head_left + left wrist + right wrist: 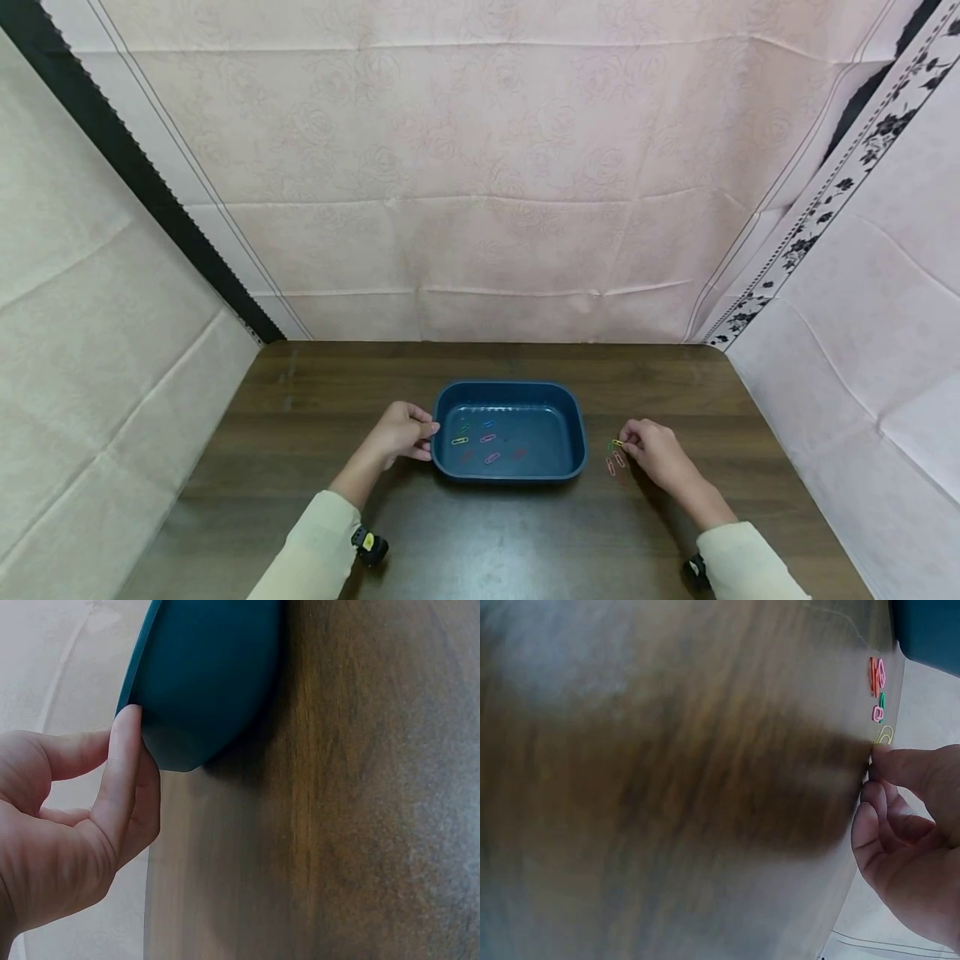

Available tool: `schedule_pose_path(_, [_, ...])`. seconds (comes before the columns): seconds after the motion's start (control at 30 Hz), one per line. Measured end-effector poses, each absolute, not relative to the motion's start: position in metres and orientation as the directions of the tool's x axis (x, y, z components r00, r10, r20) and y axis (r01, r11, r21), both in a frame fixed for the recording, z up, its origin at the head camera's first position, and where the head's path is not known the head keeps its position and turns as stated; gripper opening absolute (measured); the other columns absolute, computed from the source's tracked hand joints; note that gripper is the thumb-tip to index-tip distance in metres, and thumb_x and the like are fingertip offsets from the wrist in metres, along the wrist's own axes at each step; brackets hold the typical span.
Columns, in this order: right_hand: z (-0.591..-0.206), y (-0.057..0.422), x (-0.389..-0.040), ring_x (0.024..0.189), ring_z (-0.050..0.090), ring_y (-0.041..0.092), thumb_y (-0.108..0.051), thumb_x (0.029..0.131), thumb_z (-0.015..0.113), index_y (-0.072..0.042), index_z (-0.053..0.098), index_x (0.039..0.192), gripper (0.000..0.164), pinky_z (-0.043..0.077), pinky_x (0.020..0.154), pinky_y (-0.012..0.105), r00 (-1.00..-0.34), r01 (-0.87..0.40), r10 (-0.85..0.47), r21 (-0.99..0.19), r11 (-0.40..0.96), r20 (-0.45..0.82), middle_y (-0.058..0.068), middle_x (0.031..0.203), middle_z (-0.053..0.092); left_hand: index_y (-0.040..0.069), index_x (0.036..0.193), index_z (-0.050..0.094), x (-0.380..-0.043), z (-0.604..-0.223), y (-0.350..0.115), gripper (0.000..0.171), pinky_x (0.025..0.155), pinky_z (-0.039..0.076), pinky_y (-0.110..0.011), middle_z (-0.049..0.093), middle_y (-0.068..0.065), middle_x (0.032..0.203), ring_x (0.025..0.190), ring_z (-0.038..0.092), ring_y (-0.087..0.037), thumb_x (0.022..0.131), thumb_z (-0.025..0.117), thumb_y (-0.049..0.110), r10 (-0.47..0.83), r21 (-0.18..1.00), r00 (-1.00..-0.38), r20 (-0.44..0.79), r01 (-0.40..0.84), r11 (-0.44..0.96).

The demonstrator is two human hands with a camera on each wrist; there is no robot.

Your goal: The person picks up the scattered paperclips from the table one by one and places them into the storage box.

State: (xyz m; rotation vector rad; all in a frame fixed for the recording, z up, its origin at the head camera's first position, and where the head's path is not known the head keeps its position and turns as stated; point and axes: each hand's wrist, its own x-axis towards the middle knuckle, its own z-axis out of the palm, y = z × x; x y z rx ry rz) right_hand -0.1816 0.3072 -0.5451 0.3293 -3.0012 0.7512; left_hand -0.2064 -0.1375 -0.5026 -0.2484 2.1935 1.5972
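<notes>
My left hand (405, 432) pinches the left rim of a dark blue rectangular tray (551, 433), thumb on one side of the wall and fingers on the other in the left wrist view. Several paper clips lie scattered in the tray, among them a yellow clip (460, 440), a pink clip (492, 457) and a blue clip (489, 425). Right of the tray, my right hand (660, 454) holds a yellow paper clip (886, 733) between thumb and fingertip. Close beside it on the table are pink clips (881, 673), a red clip (873, 676) and a green clip (882, 700).
The brown wooden table (480, 533) carries the tray and clips. A pale patterned cloth (480, 167) hangs behind its far edge, with white cloths (862, 375) along both sides. Each wrist wears a small black device (369, 546).
</notes>
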Motion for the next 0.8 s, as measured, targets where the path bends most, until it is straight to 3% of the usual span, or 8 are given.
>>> schedule_pose_path(0.43, [-0.536,0.308,-0.187,0.076,0.056,0.012,-0.004,0.095,0.072,-0.014,0.068,0.091,0.011,0.051,0.064,0.025,-0.98,-0.197,-0.192,-0.484,0.853,0.061,0.0,0.086,0.065,-0.006,0.116,0.061,-0.205,-0.502,-0.138,0.022,0.066,0.066,-0.034,0.064,-0.027,0.104,0.07,0.066,-0.022,0.101,0.066,0.009,0.104,0.867,-0.899,-0.425,-0.372,0.33])
schedule_pose_path(0.8, [-0.514,0.298,-0.196,0.077,0.057,0.011,-0.004,0.094,0.073,-0.013,0.07,0.093,0.009,0.054,0.066,0.025,-0.949,-0.312,-0.247,-0.481,0.82,0.195,-0.002,0.087,0.067,-0.006,0.116,0.061,-0.206,-0.5,-0.138,0.022,0.067,0.066,-0.034,0.064,-0.02,0.097,0.072,0.066,-0.023,0.102,0.065,0.01,0.101,0.865,-0.896,-0.432,-0.379,0.329])
